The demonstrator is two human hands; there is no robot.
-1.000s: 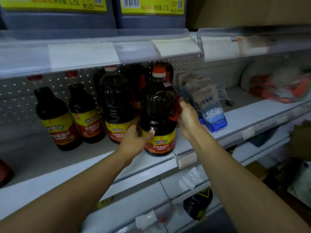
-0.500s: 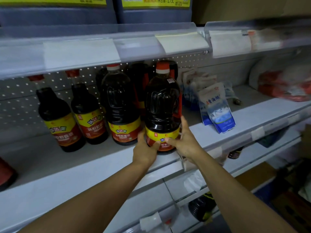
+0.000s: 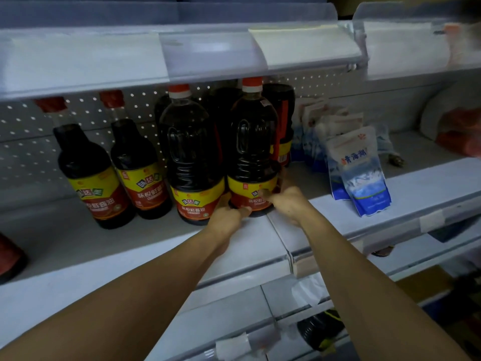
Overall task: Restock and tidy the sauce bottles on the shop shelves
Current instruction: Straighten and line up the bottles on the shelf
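Observation:
A large dark sauce bottle point(image 3: 253, 142) with a red cap and a yellow and red label stands upright on the white shelf point(image 3: 145, 246). My left hand point(image 3: 229, 217) grips its base from the left. My right hand point(image 3: 289, 204) grips the base from the right, fingers across the label. A matching large bottle point(image 3: 190, 157) stands right beside it on the left. Two smaller sauce bottles point(image 3: 88, 168) point(image 3: 135, 162) stand further left. More dark bottles are packed behind the large ones, mostly hidden.
Blue and white salt bags point(image 3: 359, 173) lean on the shelf to the right of the bottles. A red bag point(image 3: 458, 134) lies at the far right. The upper shelf's price rail point(image 3: 213, 53) hangs low over the bottle caps. A dark bottle point(image 3: 320, 329) sits on a lower shelf.
The large bottle sits further back on the shelf, level with its neighbour. Both hands have dropped from its sides to its base. The view has shifted closer.

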